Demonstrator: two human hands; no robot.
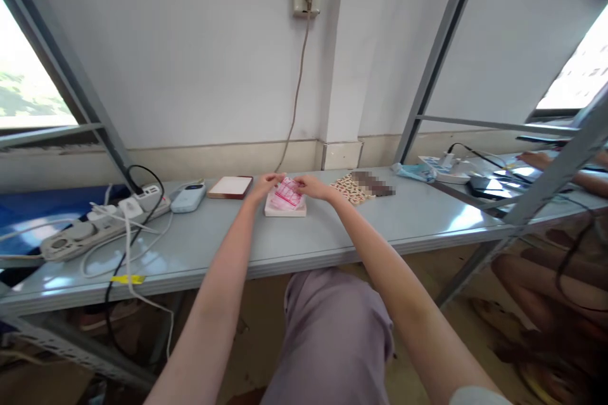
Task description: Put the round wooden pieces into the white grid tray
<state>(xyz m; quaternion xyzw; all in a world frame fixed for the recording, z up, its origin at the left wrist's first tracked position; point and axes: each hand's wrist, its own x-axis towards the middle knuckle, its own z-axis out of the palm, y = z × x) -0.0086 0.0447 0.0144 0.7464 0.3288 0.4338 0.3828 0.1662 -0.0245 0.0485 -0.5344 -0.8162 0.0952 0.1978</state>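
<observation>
A thin pink-and-white patterned packet (289,196) is held tilted over a shallow white box base (285,212) on the grey table. My right hand (311,186) pinches the packet at its upper right edge. My left hand (268,185) is closed at the packet's upper left corner, its fingertips partly hidden. Just left of my left hand lies a box lid (230,187) with a pale inside and a dark red rim. A patterned cloth pouch (350,190) rests to the right of my right hand, partly blurred out.
On the left are a light blue power bank (189,198), a power strip (104,223) and loose cables. A blue plastic packet (414,171) lies toward the right. Metal uprights (439,54) frame the table. Another person's hand (534,159) is at the far right.
</observation>
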